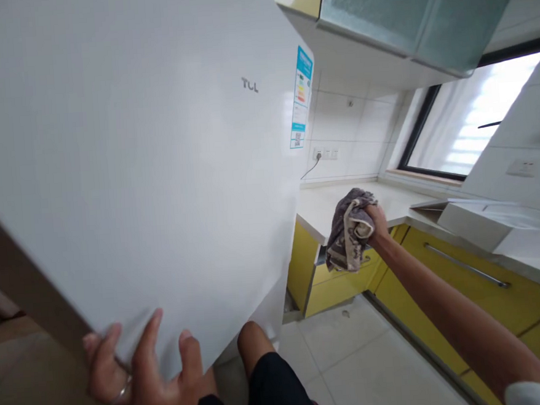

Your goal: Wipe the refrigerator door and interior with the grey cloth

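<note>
Your right hand (377, 223) has the patterned towel (346, 234) bunched in its grip around 4 o'clock; your left hand (148, 380), about 7:30, sits fingers spread on the white TCL appliance (170, 172).

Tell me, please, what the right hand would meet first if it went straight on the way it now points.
With the cloth leading, the right hand would probably meet the tiled wall near the sockets first; depth is unclear, so the white countertop might come sooner.
</note>
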A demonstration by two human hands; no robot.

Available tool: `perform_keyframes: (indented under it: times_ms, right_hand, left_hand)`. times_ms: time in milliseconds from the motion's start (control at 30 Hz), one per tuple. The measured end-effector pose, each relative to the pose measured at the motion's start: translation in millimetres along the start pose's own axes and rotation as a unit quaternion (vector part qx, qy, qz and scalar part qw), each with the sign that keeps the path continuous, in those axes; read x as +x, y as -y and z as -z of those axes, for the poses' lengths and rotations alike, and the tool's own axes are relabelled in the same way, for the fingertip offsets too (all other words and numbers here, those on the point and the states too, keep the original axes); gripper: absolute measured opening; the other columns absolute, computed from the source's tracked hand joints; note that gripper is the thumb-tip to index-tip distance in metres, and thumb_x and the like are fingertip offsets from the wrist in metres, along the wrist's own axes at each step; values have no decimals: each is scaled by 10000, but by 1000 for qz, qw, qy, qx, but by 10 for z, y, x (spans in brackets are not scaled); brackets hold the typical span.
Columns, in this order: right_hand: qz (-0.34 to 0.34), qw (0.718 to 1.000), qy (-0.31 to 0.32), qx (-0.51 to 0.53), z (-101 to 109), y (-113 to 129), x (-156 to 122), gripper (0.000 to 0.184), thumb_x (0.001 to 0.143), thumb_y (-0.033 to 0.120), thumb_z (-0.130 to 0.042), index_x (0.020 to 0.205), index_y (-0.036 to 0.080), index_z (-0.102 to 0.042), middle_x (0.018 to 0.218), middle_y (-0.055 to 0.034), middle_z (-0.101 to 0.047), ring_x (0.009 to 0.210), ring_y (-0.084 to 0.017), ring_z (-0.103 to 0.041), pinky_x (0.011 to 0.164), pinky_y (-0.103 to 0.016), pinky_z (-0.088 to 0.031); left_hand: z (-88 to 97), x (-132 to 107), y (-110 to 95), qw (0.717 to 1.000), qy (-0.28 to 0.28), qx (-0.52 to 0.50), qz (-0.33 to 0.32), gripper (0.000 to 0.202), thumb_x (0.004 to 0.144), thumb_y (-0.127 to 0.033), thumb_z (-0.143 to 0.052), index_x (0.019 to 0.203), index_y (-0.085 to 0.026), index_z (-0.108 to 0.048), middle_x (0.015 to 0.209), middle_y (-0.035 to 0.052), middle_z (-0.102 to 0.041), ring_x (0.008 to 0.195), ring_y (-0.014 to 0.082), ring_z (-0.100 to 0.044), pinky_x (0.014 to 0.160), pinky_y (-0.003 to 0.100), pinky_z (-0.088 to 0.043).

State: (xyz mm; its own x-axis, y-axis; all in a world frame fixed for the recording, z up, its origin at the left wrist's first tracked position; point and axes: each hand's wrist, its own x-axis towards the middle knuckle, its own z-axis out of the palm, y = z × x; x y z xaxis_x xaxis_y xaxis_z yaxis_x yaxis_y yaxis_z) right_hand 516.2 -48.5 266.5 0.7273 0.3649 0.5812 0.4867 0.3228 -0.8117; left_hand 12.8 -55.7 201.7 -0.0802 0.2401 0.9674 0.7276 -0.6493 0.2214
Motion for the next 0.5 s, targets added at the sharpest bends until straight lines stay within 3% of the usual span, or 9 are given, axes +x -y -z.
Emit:
perform_keyframes:
  times_ms: [100, 200, 367, 500]
  right_hand:
    - [-9, 999, -34, 21, -284, -91, 283, 332, 634, 394, -585, 910, 227, -506, 801, 38, -556, 761, -147, -530, 714, -286, -507]
    - [40, 997, -54, -31, -535, -190, 536, 353, 657, 364, -564, 972, 211, -519, 887, 13, -569, 839, -157, -532, 844, -319, -489]
    - [90, 984, -26, -153, -863, -388, 790, 548, 730, 344, -510, 1251, 174, -530, 1134, -88, -620, 1030, -227, -559, 1006, -405, -448]
    - [58, 969, 24, -237, -1013, -687, 756, 704, 770, 384, -495, 1437, 168, -442, 1253, -140, -636, 1106, -280, -583, 1029, -432, -445]
  left_hand:
    - [-235, 44, 254, 998, -16, -29, 47, 882, 721, -134, -760, 1510, -355, -432, 1676, 6, -292, 1538, 397, -262, 1315, 623, -227]
    - [-477, 63, 543, 993, -33, -55, 94, 829, 733, -200, -751, 1483, -400, -460, 1655, -61, -339, 1542, 368, -259, 1319, 560, -229]
    - [-806, 120, 1019, 997, -47, -7, 56, 885, 693, -169, -772, 1490, -385, -454, 1650, -43, -348, 1501, 388, -325, 1276, 565, -294]
    - [-977, 175, 1224, 998, -24, 36, 38, 868, 723, -135, -769, 1499, -355, -446, 1673, 8, -298, 1518, 423, -302, 1273, 612, -288]
